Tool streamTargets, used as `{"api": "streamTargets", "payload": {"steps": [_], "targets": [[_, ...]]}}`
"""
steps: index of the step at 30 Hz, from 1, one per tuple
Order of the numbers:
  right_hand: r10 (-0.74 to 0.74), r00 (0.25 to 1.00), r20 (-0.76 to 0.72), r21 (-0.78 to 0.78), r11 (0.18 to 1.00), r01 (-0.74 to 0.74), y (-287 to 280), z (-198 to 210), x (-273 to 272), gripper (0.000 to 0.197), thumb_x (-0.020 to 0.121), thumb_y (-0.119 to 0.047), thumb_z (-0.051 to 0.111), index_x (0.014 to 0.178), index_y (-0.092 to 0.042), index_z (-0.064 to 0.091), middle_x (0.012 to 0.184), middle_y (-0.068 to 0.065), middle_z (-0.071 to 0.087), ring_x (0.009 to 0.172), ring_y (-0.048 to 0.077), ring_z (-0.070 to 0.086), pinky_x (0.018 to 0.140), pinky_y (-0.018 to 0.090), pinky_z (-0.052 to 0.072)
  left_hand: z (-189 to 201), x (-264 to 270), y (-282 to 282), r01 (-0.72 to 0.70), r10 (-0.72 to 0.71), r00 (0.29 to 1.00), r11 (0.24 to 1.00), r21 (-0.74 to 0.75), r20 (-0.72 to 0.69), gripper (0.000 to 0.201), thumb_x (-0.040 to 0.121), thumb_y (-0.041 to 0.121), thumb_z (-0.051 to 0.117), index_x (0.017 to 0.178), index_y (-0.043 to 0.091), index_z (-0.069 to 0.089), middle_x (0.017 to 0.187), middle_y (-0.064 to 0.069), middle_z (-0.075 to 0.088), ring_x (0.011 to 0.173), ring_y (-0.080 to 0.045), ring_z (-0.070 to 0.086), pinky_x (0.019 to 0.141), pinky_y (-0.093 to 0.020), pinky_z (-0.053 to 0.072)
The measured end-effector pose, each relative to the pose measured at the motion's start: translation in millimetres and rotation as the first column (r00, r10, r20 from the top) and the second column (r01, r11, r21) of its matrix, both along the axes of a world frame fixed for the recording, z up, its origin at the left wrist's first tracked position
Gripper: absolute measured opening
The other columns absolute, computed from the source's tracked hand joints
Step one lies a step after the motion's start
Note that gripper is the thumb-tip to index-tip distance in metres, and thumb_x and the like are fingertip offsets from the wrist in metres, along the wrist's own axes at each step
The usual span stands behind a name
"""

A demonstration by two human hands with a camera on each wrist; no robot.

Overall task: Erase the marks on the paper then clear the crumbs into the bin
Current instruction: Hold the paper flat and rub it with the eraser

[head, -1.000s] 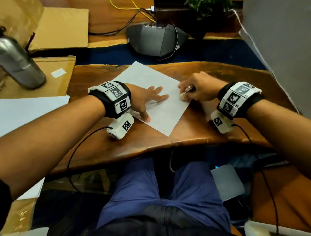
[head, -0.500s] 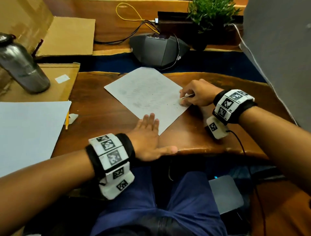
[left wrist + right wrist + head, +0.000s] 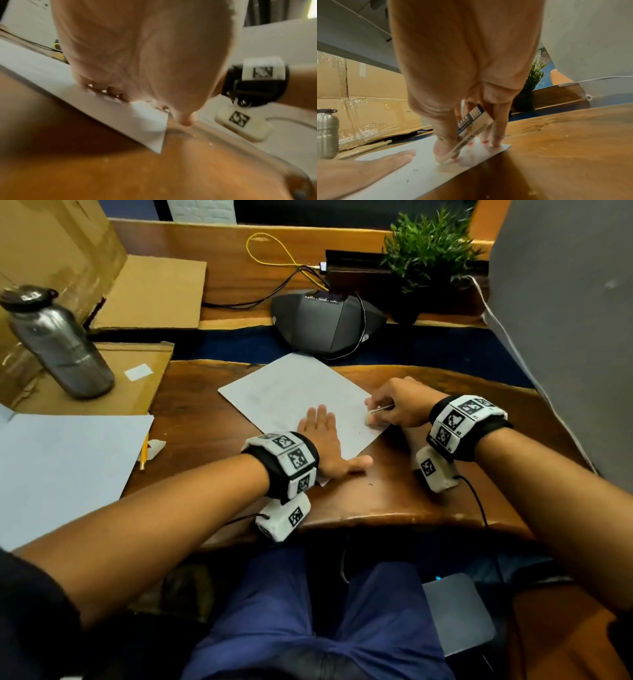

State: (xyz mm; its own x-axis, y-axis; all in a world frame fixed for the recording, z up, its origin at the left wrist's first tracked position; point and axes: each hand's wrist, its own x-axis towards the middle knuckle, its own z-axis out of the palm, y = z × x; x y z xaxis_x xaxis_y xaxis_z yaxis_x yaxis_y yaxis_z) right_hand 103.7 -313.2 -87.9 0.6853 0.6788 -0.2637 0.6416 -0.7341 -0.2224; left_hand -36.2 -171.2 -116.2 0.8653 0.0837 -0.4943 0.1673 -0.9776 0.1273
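Observation:
A white sheet of paper lies at an angle on the wooden desk. My left hand lies flat on the sheet's near corner, fingers straight, thumb out on the wood. My right hand pinches a white eraser in a blue and white sleeve and holds its tip on the paper at the right edge. Small dark crumbs dot the paper between the hands. A few pale crumbs sit on the wood by the paper's corner. No bin is in view.
A steel bottle stands on cardboard at the left. A large white sheet and a yellow pencil lie at the left. A grey conference speaker with cables and a potted plant stand behind the paper.
My left hand came off the paper, drew back to the desk's near edge, and now lies flat on the paper's near corner again. The right hand stays at the right edge with the eraser.

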Motion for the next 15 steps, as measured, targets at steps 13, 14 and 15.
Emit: {"api": "streamTargets", "payload": {"steps": [13, 14, 15], "targets": [[-0.019, 1.0, 0.0, 0.041, 0.999, 0.019, -4.3, -2.5, 2.0, 0.036, 0.093, -0.036, 0.069, 0.125, -0.019, 0.068, 0.116, -0.003, 0.069, 0.1, 0.016, 0.058, 0.087, 0.031, 0.044, 1.5, 0.8, -3.4, 0.142, -0.141, 0.99, 0.989, -0.034, 0.026, 0.1, 0.091, 0.075, 0.025, 0.155, 0.007, -0.012, 0.161, -0.013, -0.021, 0.149, -0.03, -0.017, 0.121, -0.045, -0.006], [-0.019, 1.0, 0.003, 0.04, 0.999, 0.019, -4.2, -2.4, 1.5, 0.035, 0.093, -0.035, 0.069, 0.124, -0.019, 0.069, 0.117, -0.002, 0.069, 0.102, 0.017, 0.059, 0.088, 0.031, 0.045, -1.5, 2.1, -5.6, 0.147, -0.147, 0.989, 0.988, -0.035, 0.017, 0.102, 0.089, 0.077, 0.025, 0.155, 0.008, -0.013, 0.161, -0.012, -0.022, 0.149, -0.03, -0.019, 0.121, -0.046, -0.006], [-0.012, 1.0, 0.01, 0.039, 0.999, 0.011, -3.5, -2.2, 0.5, 0.034, 0.093, -0.035, 0.069, 0.123, -0.019, 0.069, 0.118, -0.001, 0.07, 0.104, 0.019, 0.06, 0.088, 0.032, 0.045, -1.9, 1.1, -12.2, 0.194, -0.193, 0.981, 0.979, -0.061, 0.016, 0.102, 0.089, 0.078, 0.025, 0.155, 0.01, -0.013, 0.161, -0.011, -0.022, 0.148, -0.028, -0.019, 0.121, -0.046, -0.007]]}}
